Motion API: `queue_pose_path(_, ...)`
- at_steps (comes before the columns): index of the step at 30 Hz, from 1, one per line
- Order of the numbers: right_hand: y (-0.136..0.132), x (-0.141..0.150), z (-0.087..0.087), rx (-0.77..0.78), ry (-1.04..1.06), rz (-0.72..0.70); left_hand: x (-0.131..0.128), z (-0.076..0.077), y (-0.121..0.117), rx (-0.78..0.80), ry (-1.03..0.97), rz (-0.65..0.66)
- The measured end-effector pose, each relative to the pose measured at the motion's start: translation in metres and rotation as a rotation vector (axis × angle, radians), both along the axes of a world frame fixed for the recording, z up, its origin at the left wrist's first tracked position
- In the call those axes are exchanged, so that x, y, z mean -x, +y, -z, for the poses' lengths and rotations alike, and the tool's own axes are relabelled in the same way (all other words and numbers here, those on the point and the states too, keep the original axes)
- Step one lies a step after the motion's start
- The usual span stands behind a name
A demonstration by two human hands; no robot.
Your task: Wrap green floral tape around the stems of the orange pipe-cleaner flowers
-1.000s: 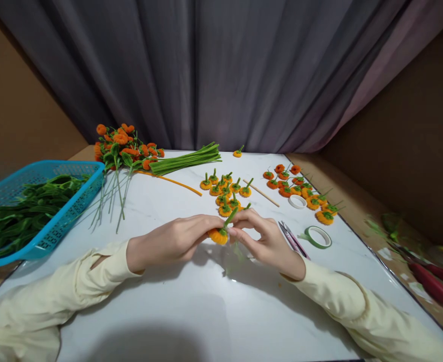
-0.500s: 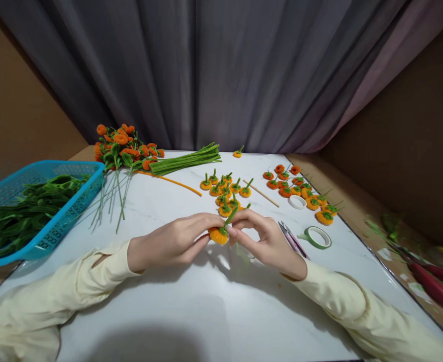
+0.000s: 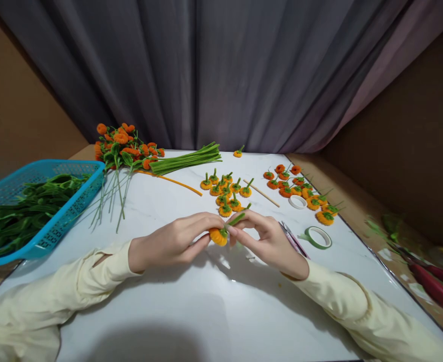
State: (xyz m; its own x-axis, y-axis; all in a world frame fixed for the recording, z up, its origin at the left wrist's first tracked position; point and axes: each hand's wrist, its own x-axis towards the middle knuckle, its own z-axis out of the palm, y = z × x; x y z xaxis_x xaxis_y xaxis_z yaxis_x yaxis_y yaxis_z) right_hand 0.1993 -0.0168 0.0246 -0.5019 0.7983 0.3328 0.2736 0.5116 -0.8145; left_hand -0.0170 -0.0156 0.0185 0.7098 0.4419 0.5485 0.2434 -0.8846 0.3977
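A small yellow-orange fuzzy flower [image 3: 218,237], which looks made of pipe cleaner, is held between the fingertips of my left hand [image 3: 178,239]. Its short green stem [image 3: 237,219] leans up to the right. My right hand [image 3: 268,241] pinches at the stem's base, thumb and forefinger together; whether a strip of tape is also between them I cannot tell. Just beyond my hands stands a cluster of similar yellow flowers [image 3: 225,190] with green stems pointing up. By my right wrist lie small scissors [image 3: 293,239], partly covered, and a roll of green tape [image 3: 319,238].
At left is a blue basket [image 3: 72,208] of green leaves [image 3: 36,208]. Behind lie orange flowers [image 3: 121,138], green pipe cleaners [image 3: 187,160] and an orange strip [image 3: 176,183]. To the right are a thin stick [image 3: 262,193], a white ring [image 3: 297,202], more flowers [image 3: 313,202] and red-handled pliers [image 3: 434,286].
The flower's green stem has tipped from nearly upright over to the right, toward my right fingers. Both hands stay in almost the same place.
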Motion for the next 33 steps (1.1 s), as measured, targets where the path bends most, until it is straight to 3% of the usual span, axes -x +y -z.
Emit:
queue_pose_path(15,0.003,0.000,0.004,0.084,0.114,-0.088,-0.003,0.003,-0.004,0.058,-0.105,-0.042)
queue_pose_path(18,0.003,0.000,0.003,0.087,0.129,-0.090,-0.004,0.003,-0.006,0.129,-0.145,-0.047)
queue_pose_path(23,0.002,0.000,0.004,0.062,0.137,-0.091,-0.006,0.000,-0.006,0.516,-0.275,-0.047)
queue_pose_path(29,0.000,0.000,0.005,0.070,0.167,-0.056,-0.010,-0.007,-0.003,1.083,-0.394,0.071)
queue_pose_path(31,-0.001,0.001,0.005,0.090,0.174,-0.048,-0.011,-0.006,-0.004,1.176,-0.403,0.107)
queue_pose_path(33,-0.002,0.002,0.004,0.147,0.199,-0.065,-0.012,-0.004,-0.005,1.151,-0.422,0.123)
